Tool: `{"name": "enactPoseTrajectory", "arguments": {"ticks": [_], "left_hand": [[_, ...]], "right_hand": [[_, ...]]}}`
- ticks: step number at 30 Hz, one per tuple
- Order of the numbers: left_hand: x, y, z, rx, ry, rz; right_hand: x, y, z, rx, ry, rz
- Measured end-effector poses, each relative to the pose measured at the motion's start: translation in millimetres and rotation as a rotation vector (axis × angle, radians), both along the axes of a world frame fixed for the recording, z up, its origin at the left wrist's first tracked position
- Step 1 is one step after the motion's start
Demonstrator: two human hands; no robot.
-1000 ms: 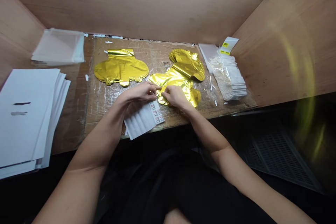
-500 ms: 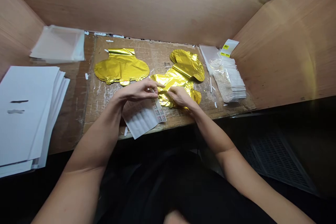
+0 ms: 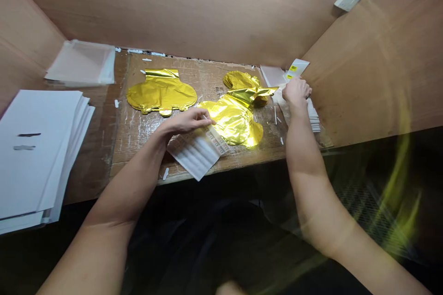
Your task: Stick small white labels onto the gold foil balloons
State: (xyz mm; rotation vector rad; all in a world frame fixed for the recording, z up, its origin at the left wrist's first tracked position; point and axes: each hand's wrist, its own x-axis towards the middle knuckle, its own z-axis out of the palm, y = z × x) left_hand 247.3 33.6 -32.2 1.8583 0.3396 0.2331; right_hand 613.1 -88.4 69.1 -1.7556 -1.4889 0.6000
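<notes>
My left hand (image 3: 185, 122) lies with its fingers over the top edge of a white sheet (image 3: 195, 153), which carries a printed label strip (image 3: 217, 140). The hand is beside a crumpled gold foil balloon (image 3: 231, 120), and a second gold balloon (image 3: 161, 93) lies flat further left. My right hand (image 3: 296, 92) is far to the right, with curled fingers on a pile of white packets (image 3: 313, 117) in clear plastic. The back of that hand hides what its fingers touch.
A cardboard-covered bench (image 3: 138, 143) is littered with white sticks (image 3: 275, 115). A tall white paper stack (image 3: 38, 156) stands left, clear bags (image 3: 81, 63) lie behind it, and a yellow-labelled card (image 3: 296, 68) stands back right. Wooden walls enclose three sides.
My right hand has left the gold foil and moved right to the white packets. The white sheet has shifted right and turned under my left hand.
</notes>
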Motion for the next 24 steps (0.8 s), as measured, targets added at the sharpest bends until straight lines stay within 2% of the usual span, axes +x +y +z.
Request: {"name": "enactPoseTrajectory", "arguments": {"ticks": [2,5,8,11,14,17,19,21,24], "left_hand": [[1,4,-4.4,-0.06,-0.046,0.062],[3,7,-10.0,-0.124,-0.07,0.071],[3,7,-8.8,-0.138,-0.054,0.062],[-2,8,-2.1,-0.125,-0.039,0.047],[-10,12,4.2,-0.078,0.018,-0.059],[-14,15,6.9,0.043,0.111,-0.238],[-13,14,6.2,0.145,0.163,-0.296],[-11,12,3.7,0.203,0.216,-0.31],[-8,9,-1.7,0.203,0.267,-0.308]], "right_hand": [[2,-4,-13.5,0.085,0.035,-0.094],[10,-13,-36.9,0.237,0.07,-0.283],[19,-22,-46.6,0.292,0.084,-0.33],[12,-29,-46.1,0.265,0.144,-0.249],[-23,-32,-49.9,0.184,0.19,-0.133],[-79,-33,-60.7,-0.106,0.167,0.157],[-116,-28,-68.2,-0.328,0.11,0.335],[-145,-19,-74.2,-0.444,0.017,0.387],[-167,0,-80.1,-0.506,-0.184,0.327]]}}
